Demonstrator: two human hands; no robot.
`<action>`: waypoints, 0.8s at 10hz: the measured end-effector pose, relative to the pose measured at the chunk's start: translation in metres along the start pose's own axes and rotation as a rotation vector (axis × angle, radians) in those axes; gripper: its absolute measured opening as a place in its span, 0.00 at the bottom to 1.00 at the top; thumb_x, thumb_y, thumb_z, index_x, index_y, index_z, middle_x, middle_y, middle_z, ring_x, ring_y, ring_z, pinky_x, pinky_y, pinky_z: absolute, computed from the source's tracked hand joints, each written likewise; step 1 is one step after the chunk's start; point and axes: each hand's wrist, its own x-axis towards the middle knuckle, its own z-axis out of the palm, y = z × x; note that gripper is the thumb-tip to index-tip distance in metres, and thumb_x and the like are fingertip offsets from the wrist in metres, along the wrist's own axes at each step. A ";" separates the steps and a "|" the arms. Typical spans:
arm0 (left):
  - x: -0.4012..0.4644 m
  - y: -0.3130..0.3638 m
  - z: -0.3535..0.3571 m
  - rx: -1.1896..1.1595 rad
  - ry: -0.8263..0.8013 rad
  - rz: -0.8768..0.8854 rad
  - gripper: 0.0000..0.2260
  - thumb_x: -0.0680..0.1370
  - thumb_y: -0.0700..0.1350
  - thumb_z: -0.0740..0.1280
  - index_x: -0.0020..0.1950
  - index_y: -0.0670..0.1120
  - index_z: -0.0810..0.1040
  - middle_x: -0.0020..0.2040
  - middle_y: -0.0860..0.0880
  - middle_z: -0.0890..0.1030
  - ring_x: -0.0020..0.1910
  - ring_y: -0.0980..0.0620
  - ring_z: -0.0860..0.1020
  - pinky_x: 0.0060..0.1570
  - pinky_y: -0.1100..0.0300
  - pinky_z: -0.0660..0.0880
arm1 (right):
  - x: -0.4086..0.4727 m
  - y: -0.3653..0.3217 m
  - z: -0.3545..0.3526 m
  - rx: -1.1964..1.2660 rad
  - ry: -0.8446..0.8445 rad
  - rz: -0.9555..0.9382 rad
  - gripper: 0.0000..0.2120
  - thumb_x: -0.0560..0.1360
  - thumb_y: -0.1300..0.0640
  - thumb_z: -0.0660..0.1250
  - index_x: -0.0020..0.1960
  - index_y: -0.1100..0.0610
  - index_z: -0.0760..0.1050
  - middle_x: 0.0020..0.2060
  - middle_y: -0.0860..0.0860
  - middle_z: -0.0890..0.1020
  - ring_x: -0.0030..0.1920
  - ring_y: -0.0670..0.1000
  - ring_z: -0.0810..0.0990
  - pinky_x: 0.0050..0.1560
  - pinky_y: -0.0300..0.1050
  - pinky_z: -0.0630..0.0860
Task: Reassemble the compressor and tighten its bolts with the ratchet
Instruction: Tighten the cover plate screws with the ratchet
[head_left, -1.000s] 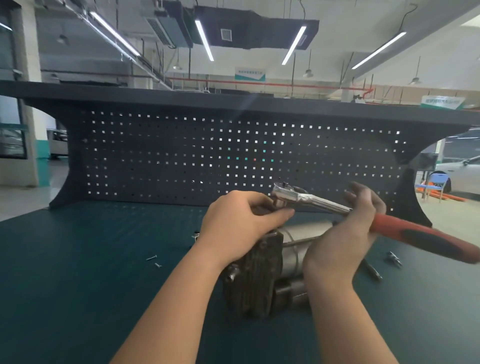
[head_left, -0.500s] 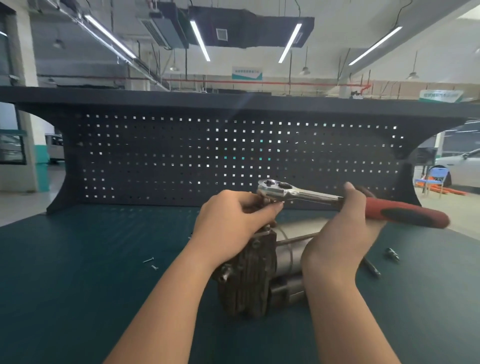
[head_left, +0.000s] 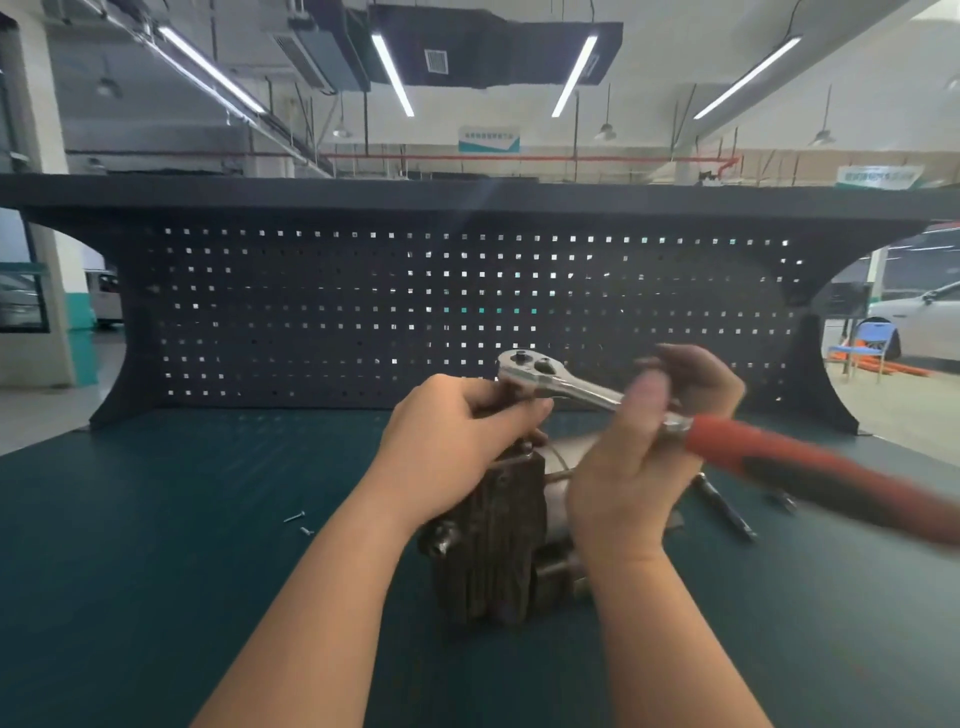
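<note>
The compressor (head_left: 493, 545), dark ribbed end plate toward me and silver body behind, stands on the green bench mat (head_left: 156, 571). The ratchet (head_left: 566, 384) has a chrome head above the compressor's top and a red and black handle reaching down to the right, blurred by motion. My left hand (head_left: 457, 447) is curled round the compressor's top edge right under the ratchet head; what sits under the head is hidden. My right hand (head_left: 644, 457) holds the ratchet's chrome shank where the red grip begins.
Two small screws (head_left: 298, 522) lie on the mat left of the compressor. A dark rod-like tool (head_left: 727, 509) and a small metal part (head_left: 782, 501) lie to the right. A black pegboard (head_left: 415, 312) closes the bench's far side.
The ratchet handle has swung down and toward me on the right while its head stayed over the compressor's top. My left hand has kept its grip.
</note>
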 end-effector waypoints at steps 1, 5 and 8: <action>-0.002 0.003 0.000 0.061 -0.002 0.006 0.08 0.70 0.63 0.66 0.43 0.64 0.83 0.37 0.61 0.84 0.44 0.62 0.82 0.57 0.49 0.76 | 0.003 0.005 -0.008 0.214 0.197 0.315 0.15 0.76 0.48 0.60 0.60 0.52 0.73 0.54 0.44 0.76 0.52 0.34 0.75 0.54 0.27 0.67; -0.007 0.006 0.013 0.112 0.039 -0.112 0.08 0.79 0.46 0.65 0.53 0.51 0.83 0.45 0.50 0.83 0.48 0.52 0.80 0.58 0.43 0.73 | -0.021 -0.011 0.012 -0.172 -0.115 -0.229 0.09 0.79 0.50 0.56 0.53 0.44 0.74 0.50 0.38 0.76 0.57 0.45 0.72 0.57 0.48 0.68; 0.008 -0.008 0.002 0.087 0.064 -0.038 0.11 0.73 0.55 0.70 0.48 0.49 0.83 0.40 0.48 0.85 0.40 0.48 0.83 0.43 0.50 0.79 | -0.030 -0.023 0.021 -0.300 -0.220 -0.332 0.13 0.77 0.51 0.58 0.58 0.46 0.76 0.54 0.47 0.74 0.56 0.48 0.69 0.60 0.48 0.64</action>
